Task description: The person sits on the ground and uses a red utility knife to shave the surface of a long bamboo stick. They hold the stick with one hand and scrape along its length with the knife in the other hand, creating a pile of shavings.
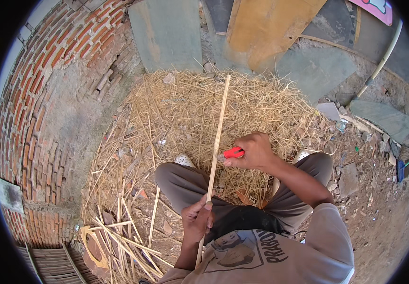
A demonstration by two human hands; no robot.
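A long, pale strip of what looks like bamboo [220, 124] slants up from my lap and points away from me. My left hand [197, 218] is wrapped round its lower part, thumb on top. In my right hand [255, 151] is a red-handled knife [234, 152], probably a utility cutter. Its short grey blade meets or nearly meets the right edge of the strip; I cannot tell which. Thin straw-coloured shavings [190, 102] lie thick on the ground beyond and between my legs.
Several cut strips [131, 246] lie in a loose pile at my lower left. A brick wall [43, 137] rises on the left. Grey and tan boards [166, 35] lean at the back. Rubble [349, 180] covers the ground on the right, near a blue broom-like tool [400, 170].
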